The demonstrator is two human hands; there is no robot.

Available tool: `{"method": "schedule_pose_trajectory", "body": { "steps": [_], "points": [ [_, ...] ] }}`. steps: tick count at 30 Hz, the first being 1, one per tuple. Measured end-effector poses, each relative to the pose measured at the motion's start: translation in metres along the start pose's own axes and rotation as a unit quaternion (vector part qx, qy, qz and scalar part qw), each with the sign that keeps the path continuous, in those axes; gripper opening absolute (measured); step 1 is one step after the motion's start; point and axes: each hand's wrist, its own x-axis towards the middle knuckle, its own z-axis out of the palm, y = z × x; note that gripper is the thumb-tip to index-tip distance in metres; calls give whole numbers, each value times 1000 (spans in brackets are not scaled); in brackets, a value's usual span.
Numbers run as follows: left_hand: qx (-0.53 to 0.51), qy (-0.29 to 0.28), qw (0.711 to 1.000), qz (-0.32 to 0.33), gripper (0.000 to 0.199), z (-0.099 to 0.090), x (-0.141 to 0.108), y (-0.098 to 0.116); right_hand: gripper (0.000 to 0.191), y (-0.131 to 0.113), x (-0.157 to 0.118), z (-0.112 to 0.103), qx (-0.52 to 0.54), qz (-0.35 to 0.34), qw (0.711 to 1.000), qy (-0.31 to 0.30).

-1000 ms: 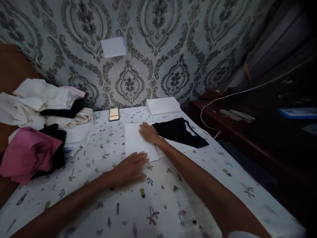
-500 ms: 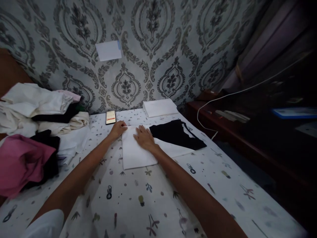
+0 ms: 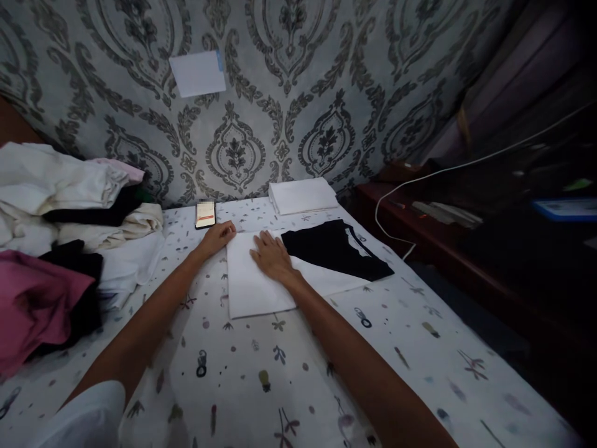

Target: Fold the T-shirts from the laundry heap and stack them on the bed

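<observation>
A white garment with a black part (image 3: 333, 247) lies folded on the patterned bedsheet (image 3: 242, 398), its white part (image 3: 252, 286) to the left. My right hand (image 3: 271, 254) rests palm down on the white part, fingers spread. At the far left corner of that part is my left hand (image 3: 220, 238), its fingers bent and pressed together; whatever may be between the fingertips is too small to make out. A phone (image 3: 206, 214) with a lit screen lies just beyond my left hand.
Heaped clothes (image 3: 60, 180) and a pink cloth (image 3: 37, 305) are at the left. A folded white cloth (image 3: 303, 196) lies by the patterned wall. At right, a white cable (image 3: 433, 175) hangs over a dark red table (image 3: 420, 239).
The view has tilted down slightly. My left hand's fingers have drawn in a little at the garment's corner. My right hand stays flat on the white part.
</observation>
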Motion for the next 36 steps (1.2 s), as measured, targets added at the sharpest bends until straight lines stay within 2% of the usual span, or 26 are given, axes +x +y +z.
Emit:
{"method": "schedule_pose_trajectory", "body": {
  "steps": [4,7,10,13,16,20,26,30,33,36],
  "points": [
    [65,51,996,-12,11,1,-8,-3,57,1,-1,1,2,-9,1000,2],
    [93,89,991,-42,11,-8,-17,-10,56,2,-1,0,8,-8,1000,0],
    [96,101,989,-56,14,-18,-22,-16,52,2,-2,-2,16,-17,1000,-2],
    [85,93,991,-40,14,-19,-18,-16,47,2,-3,-4,17,-23,999,19],
    [67,83,994,-16,10,-10,-9,-14,43,3,-3,-3,14,-21,998,49],
    [17,72,997,12,6,-1,0,-13,42,5,-2,0,16,-17,998,55],
    [-109,25,993,26,21,1,3,-14,43,9,2,3,11,-22,998,57],
    [-156,-12,988,21,26,-1,5,-17,46,12,4,7,16,-27,998,60],
    [-111,-22,992,63,20,-1,5,-19,47,14,6,11,23,-32,997,64],
    [39,-7,993,112,10,1,2,-17,47,16,7,13,33,-36,997,66]
  ]
}}
